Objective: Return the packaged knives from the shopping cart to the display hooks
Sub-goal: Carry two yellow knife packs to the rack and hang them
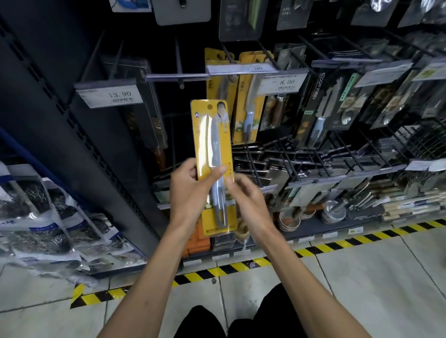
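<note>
Head view: the left hand (189, 195) gripped a yellow card-backed blister pack holding a grey-handled knife (212, 148). The pack was upright in front of the rack, thumb across its front and fingers curled round the left edge. The right hand (248, 201) was at the pack's lower right edge, its fingers blurred, so I couldn't tell whether they pinched it or only touched.

The round hang hole (209, 107) at the pack's top was free and on no hook. Matching yellow knife packs (249, 109) hung just to the right, by a white price tag reading 8.00 (282, 83). A bare black wire hook (179, 63) stuck out just left of them.

Progress, as I judged it: this pack was out of the cart and in hand but not yet hung. Threading the hole onto a hook remained. The cart wasn't in view, so how many packs remained couldn't be told.
</note>
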